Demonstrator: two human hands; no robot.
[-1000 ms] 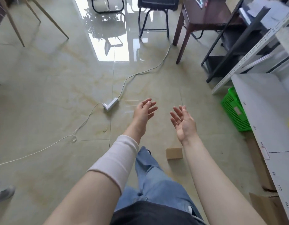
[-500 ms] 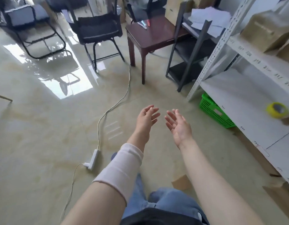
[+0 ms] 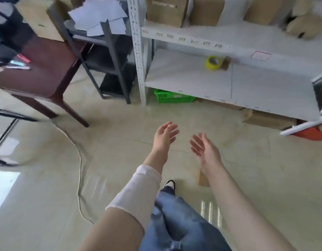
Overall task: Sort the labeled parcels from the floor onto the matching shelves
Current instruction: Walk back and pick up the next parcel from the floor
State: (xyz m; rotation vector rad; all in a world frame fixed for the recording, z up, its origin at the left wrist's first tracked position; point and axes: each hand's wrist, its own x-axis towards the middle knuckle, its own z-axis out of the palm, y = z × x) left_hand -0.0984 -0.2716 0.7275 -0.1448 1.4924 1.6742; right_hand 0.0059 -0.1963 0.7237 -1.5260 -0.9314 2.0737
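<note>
My left hand (image 3: 164, 135) and my right hand (image 3: 204, 151) are held out over the tiled floor, both open and empty, palms facing each other. A small brown cardboard parcel (image 3: 203, 179) lies on the floor just under my right wrist, partly hidden by the forearm. Ahead stands a white shelving unit (image 3: 192, 77) with number labels along the upper shelf's edge. Several brown boxes (image 3: 167, 9) sit on its upper shelf. More cardboard boxes (image 3: 268, 119) lie beneath the lowest shelf.
A yellow tape roll (image 3: 213, 62) rests on the white shelf. A green basket (image 3: 172, 96) sits under it. A dark wooden table (image 3: 40, 69) and a grey rack (image 3: 109, 57) with papers stand at left. A white cable (image 3: 80, 160) snakes across the floor.
The view has swung right and up, bringing the white shelves straight ahead. Both hands stay open and empty in front of me. The small parcel now lies under my right wrist.
</note>
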